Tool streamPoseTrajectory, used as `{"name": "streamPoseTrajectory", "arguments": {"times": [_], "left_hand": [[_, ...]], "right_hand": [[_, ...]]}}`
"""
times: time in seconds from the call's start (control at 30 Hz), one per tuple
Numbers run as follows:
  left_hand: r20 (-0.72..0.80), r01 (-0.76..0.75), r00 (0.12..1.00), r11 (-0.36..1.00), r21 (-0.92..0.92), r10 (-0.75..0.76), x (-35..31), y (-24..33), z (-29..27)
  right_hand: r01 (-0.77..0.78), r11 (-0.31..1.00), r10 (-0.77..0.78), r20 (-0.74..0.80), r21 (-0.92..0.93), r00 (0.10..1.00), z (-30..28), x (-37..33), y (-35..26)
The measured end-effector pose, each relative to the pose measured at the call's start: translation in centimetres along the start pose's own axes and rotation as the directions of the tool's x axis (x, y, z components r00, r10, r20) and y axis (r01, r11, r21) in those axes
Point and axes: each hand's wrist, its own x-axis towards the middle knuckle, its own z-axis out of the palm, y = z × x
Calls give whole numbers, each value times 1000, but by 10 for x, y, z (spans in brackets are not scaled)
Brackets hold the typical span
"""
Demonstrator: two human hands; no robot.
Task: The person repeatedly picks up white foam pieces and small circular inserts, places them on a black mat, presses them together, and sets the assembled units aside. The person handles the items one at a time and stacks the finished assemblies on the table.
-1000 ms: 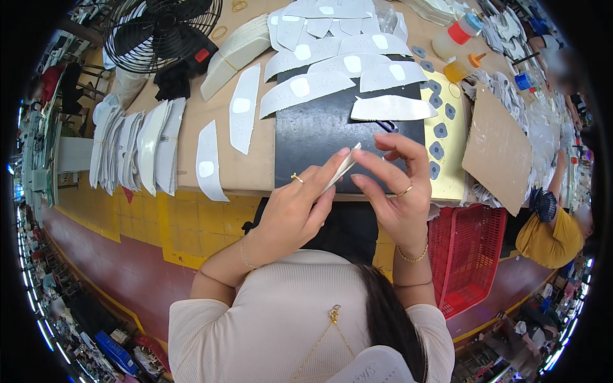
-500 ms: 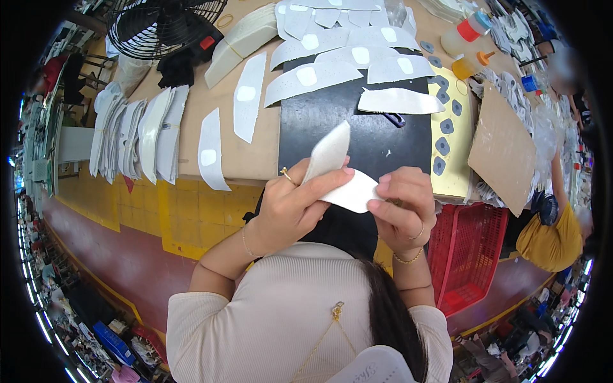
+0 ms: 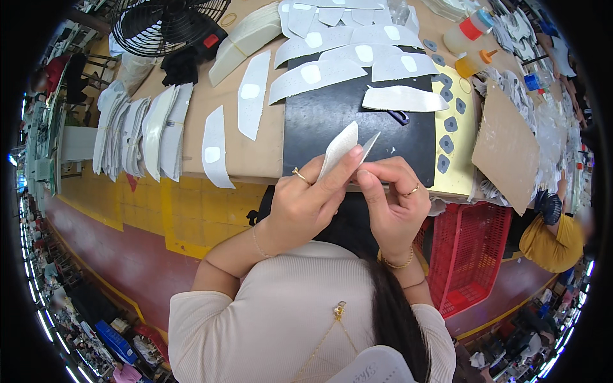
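Above the front edge of the black mat [image 3: 396, 143], my left hand [image 3: 303, 204] is closed around a white fabric piece [image 3: 340, 148] that stands up between thumb and fingers. A thin flap [image 3: 369, 145], seen nearly edge-on, rises beside it; whether it belongs to the same piece I cannot tell. My right hand [image 3: 401, 198] has thumb and forefinger pinched together at the base of that flap, touching my left fingertips. What lies between the right fingertips is hidden. On the mat beyond lies a curled white piece [image 3: 405, 99], with a dark-handled tool [image 3: 400, 117] partly under it.
White pieces with bright patches [image 3: 317, 78] overlap at the back; others [image 3: 216, 147] lie left. Bundled stacks [image 3: 163, 131] and a fan [image 3: 169, 25] are farther left. Right are a yellow board [image 3: 456, 172] with grey pads, glue bottles [image 3: 474, 64], cardboard [image 3: 507, 147] and a red crate [image 3: 469, 255].
My right hand has moved left and up against my left fingers. The flap between my hands, broad and flat before, is now turned upright and nearly edge-on.
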Motion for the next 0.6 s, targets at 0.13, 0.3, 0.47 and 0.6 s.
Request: {"name": "streamPoseTrajectory", "arguments": {"times": [0.13,0.3,0.47,0.6], "left_hand": [[3,-37,999,998,45,37,-2,-3,0],[27,0,1000,998,69,-2,-2,4,-4],[10,-30,1000,996,86,29,-1,2,-4],[17,-47,999,992,119,46,-1,0,-4]], "right_hand": [[-32,999,33,-3,12,999,0,0,-2],[-71,997,71,-12,20,997,1,1,-5],[-168,983,168,11,76,986,-2,-1,-4],[-229,965,231,3,131,973,-1,-3,-2]]}}
